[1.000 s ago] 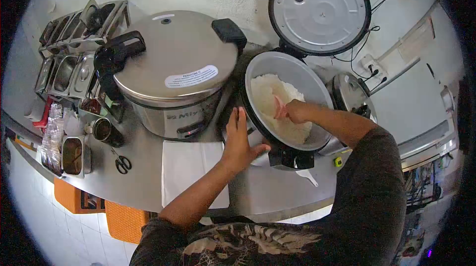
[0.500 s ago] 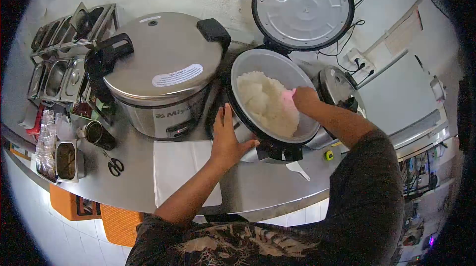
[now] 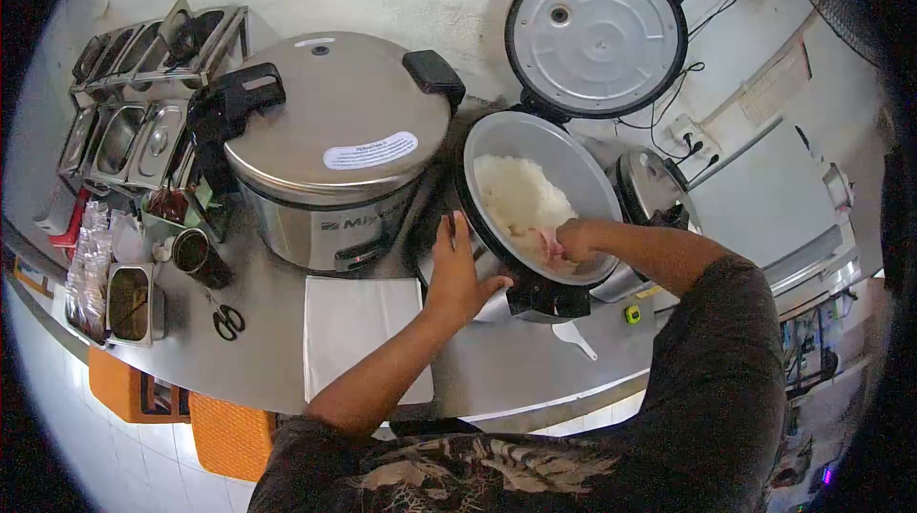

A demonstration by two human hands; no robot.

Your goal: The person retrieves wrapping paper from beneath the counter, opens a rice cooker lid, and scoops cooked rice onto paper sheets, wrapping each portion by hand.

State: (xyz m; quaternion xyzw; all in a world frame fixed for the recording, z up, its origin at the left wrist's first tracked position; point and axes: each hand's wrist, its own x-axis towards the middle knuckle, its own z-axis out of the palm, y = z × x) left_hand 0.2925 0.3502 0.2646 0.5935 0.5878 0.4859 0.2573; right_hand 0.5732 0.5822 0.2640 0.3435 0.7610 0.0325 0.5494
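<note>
An open rice cooker [image 3: 549, 298] stands in front of me, its round lid [image 3: 600, 45] tipped up at the back. Cooked white rice [image 3: 521, 190] fills part of its grey inner pot [image 3: 511, 131]. My right hand [image 3: 581, 240] reaches into the pot, closed around a pink rice paddle [image 3: 551, 247] at the near side of the rice; the paddle's lower end is partly hidden. Against the cooker's left outer side rests my left hand [image 3: 457, 279], fingers stretched and thumb spread, holding nothing.
A large closed cooker [image 3: 334, 131] stands to the left, with a white sheet [image 3: 363, 341] before it. Scissors [image 3: 227, 322], a dark jar [image 3: 199, 260] and metal tubs [image 3: 134, 303] sit further left. A white utensil [image 3: 575, 341] and yellow object [image 3: 632, 314] lie near the front edge.
My right hand has moved the pink paddle toward the near side of the pot. My left hand stays on the cooker's side. The whole view has shifted slightly.
</note>
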